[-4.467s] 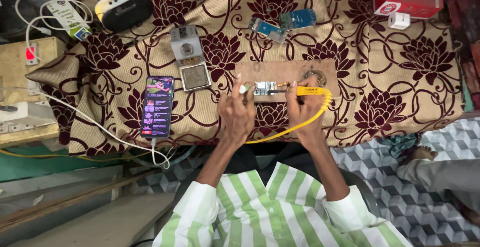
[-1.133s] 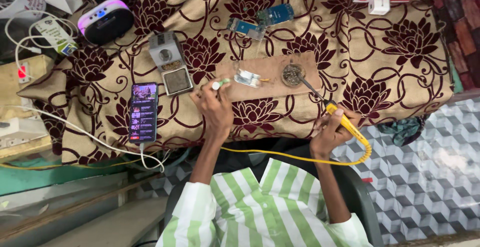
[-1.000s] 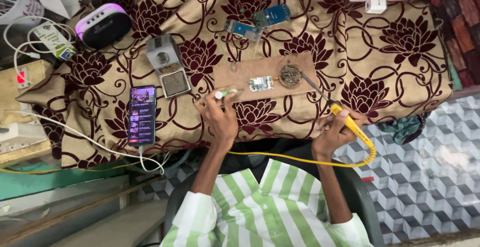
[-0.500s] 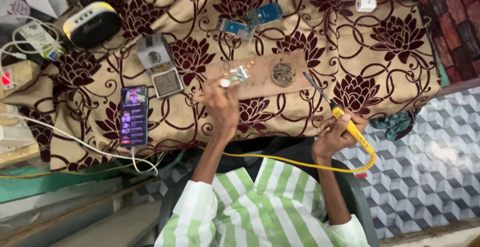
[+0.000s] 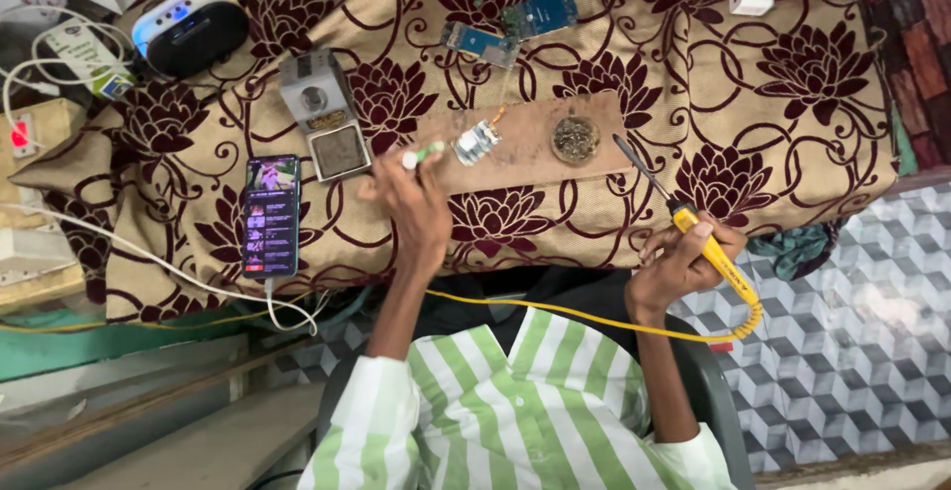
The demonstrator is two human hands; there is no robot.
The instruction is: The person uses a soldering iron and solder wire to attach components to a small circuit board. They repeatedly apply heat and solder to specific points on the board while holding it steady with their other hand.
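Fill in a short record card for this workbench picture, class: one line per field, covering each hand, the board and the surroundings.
Left hand: holds a small green-tipped tool beside a small circuit board
Right hand: grips a yellow soldering iron, tip raised off the wooden board
On the board: round tin
Surface: floral cloth
Nearby: lit phone on a cable, grey box unit, speaker

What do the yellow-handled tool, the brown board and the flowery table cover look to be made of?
The soldering iron in the right hand seems to have a glossy yellow plastic handle and a thin dark metal shaft. The board looks like matte brown wood or hardboard, flat and scuffed. The cloth appears to be woven fabric, tan with maroon flowers; it folds and hangs over the edge.
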